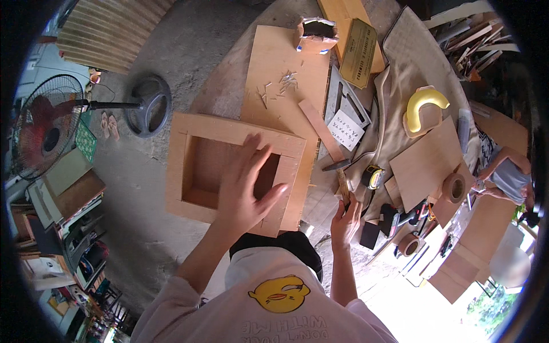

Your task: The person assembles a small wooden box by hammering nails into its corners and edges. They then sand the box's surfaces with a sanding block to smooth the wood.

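Note:
My left hand (243, 188) is open over a shallow wooden box frame (186, 123), fingers spread. It hides part of the opening, and its fingertips lie at or just above the far rail; contact is hard to tell. My right hand (346, 223) is closed round the wooden handle of a hammer (343, 180), whose dark head points away from me. The frame rests partly on a light plywood board (260, 63). Loose nails (287, 82) are scattered on that board, beyond the frame. Right of the hammer is a yellow-and-black tape measure (373, 177).
A torn paper packet (316, 35) stands on the board's far end. A metal square (347, 97), a handwritten note (345, 130) and a wood strip (320, 131) lie beside it. Tape rolls (454, 188) are at right. A fan (51, 137) stands left; another person (506, 171) sits far right.

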`<state>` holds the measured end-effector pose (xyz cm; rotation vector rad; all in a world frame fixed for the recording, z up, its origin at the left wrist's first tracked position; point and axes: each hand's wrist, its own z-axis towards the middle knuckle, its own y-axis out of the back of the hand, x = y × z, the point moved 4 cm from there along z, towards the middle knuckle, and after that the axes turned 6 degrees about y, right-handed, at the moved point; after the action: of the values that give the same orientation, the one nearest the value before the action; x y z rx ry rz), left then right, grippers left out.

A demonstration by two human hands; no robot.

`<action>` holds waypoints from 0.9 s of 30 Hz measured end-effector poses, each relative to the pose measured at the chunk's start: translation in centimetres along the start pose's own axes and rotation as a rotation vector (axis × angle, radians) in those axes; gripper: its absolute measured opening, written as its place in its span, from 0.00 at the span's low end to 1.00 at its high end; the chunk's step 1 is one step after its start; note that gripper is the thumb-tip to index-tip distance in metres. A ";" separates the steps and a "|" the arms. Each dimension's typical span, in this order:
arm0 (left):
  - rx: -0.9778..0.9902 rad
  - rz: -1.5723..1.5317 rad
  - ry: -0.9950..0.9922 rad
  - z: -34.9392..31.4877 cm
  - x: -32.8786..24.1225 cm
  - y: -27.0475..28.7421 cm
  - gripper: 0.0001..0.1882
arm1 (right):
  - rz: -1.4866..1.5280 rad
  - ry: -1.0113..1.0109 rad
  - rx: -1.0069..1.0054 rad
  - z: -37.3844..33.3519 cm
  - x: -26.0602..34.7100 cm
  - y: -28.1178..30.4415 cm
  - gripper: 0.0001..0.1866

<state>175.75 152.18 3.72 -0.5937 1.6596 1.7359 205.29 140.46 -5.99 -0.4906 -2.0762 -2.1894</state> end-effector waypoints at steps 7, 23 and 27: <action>-0.208 0.104 0.486 -2.3 12.0 10.8 0.37 | 0.809 -0.007 0.210 2.4 8.2 1.9 0.31; 0.018 -0.211 0.703 -5.5 4.0 9.1 0.31 | 0.594 -0.085 0.377 0.1 12.6 6.5 0.42; -0.028 -0.327 0.709 -8.5 2.9 4.6 0.32 | 0.572 -0.136 0.405 -1.0 9.2 7.0 0.41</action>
<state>169.46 144.27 4.06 -1.5324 1.8411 1.3828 198.38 140.41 3.27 -1.0463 -2.0273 -1.4150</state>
